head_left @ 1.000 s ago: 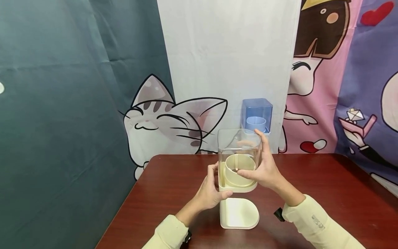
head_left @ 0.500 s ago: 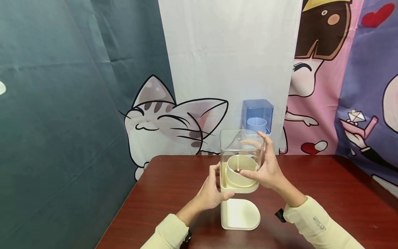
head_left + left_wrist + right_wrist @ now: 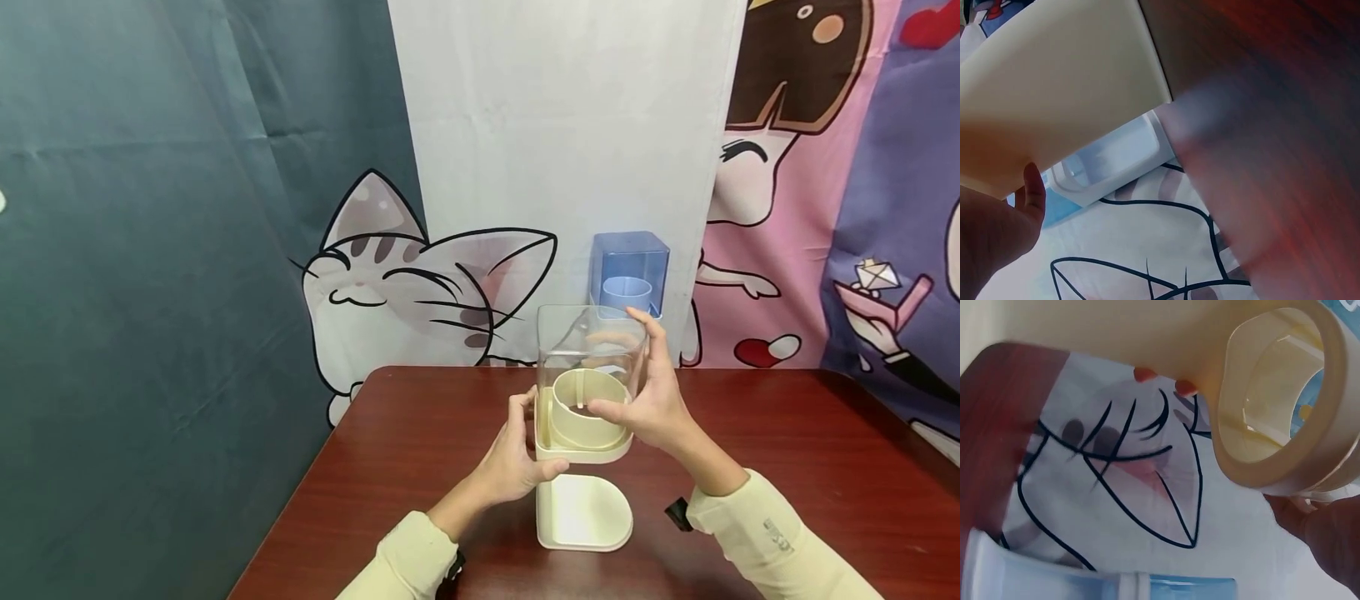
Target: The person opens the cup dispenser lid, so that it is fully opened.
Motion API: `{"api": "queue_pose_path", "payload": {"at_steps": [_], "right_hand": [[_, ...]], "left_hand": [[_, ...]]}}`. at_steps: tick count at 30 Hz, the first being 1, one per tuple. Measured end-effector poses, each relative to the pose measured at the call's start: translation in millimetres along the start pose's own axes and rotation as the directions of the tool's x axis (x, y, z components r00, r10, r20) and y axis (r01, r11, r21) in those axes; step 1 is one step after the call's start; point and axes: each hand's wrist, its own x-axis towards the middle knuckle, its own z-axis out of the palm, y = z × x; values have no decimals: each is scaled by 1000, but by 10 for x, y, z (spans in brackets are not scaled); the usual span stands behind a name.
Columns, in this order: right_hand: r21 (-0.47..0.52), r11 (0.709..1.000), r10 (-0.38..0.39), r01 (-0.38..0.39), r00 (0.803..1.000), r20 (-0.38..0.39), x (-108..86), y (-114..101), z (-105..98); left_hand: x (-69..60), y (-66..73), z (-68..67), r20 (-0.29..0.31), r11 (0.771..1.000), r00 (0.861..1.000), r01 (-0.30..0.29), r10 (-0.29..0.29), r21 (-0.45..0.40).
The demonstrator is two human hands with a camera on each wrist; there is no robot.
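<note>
A cream holder (image 3: pixel 583 457) with a round ring (image 3: pixel 592 429) and a clear upper cover (image 3: pixel 558 333) is held upright above the table. Its flat cream base (image 3: pixel 588 512) shows lower down, near the table's front. At the holder's lower left side, my left hand (image 3: pixel 510 467) grips it with the thumb in front. My right hand (image 3: pixel 656 404) grips the right side, thumb at the ring and a finger up along the clear cover. In the right wrist view the ring (image 3: pixel 1235 456) looms close, with the right hand (image 3: pixel 1329 537) below it.
Behind the holder, a blue box with a ring (image 3: pixel 628 267) is at the white backdrop (image 3: pixel 555 125). The dark red table (image 3: pixel 420 433) reaches back to the printed cloths. A dark strap piece (image 3: pixel 679 514) is at the right cuff.
The head view has shifted slightly, so the scene sits a little differently in it. Both hands keep their grip on the holder, with no clear change in how they hold it.
</note>
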Motion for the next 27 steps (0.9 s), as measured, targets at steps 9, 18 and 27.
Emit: {"api": "queue_pose_path", "payload": {"at_steps": [9, 18, 27], "right_hand": [[-29, 993, -111, 111, 994, 13, 20, 12, -7], [-4, 993, 114, -114, 993, -25, 27, -64, -31], [40, 997, -65, 66, 998, -26, -7, -47, -2]], "left_hand": [[13, 0, -12, -1, 1000, 1000, -14, 14, 24], [21, -4, -11, -14, 998, 999, -33, 34, 48], [19, 9, -1, 11, 999, 1000, 10, -10, 33]]}}
